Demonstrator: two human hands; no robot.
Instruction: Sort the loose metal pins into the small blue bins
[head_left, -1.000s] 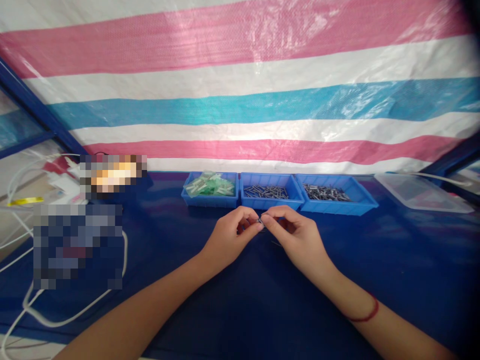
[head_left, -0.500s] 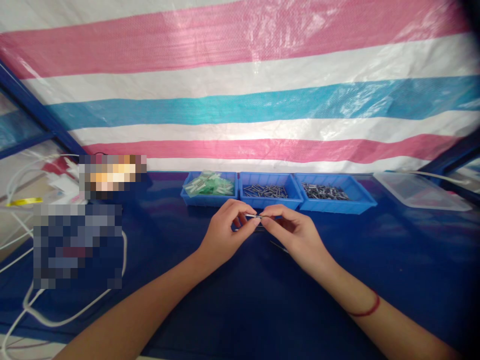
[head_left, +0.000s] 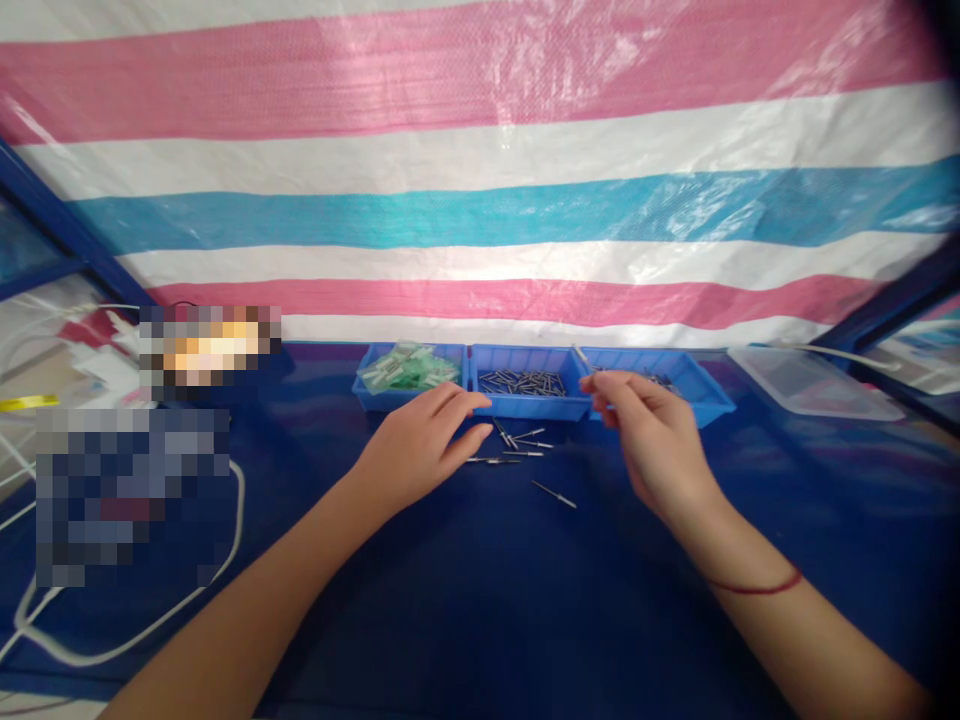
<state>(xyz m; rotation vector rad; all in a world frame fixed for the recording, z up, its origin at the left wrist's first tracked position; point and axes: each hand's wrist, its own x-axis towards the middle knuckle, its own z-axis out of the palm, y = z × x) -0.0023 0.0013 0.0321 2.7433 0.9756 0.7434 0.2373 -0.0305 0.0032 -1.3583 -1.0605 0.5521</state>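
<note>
Far edge of the worktop (head_left: pixel 525 610): three blue bins in a row, touching. The left bin (head_left: pixel 382 402) holds green pieces, the middle bin (head_left: pixel 540 406) silver pins, and the right bin (head_left: pixel 711 400) darker pins. Roughly five loose pins (head_left: pixel 523 453) lie on the dark blue surface just near of the middle bin, one (head_left: pixel 553 494) a bit apart. One clear tray (head_left: pixel 814 385) sits far right. The left hand (head_left: pixel 420 445) lies flat on the worktop, fingers loosely spread, gripping nothing, tips just beside the loose pins. The right hand (head_left: pixel 652 430) is raised in front of the right bin, pinching one thin pin (head_left: pixel 580 354) between thumb and fingertips and covering part of that bin. A pink/white/teal striped tarp (head_left: pixel 480 200) fills the background. One white cable (head_left: pixel 150 620) loops at near left. The right wrist wears a red thread (head_left: pixel 754 587).
</note>
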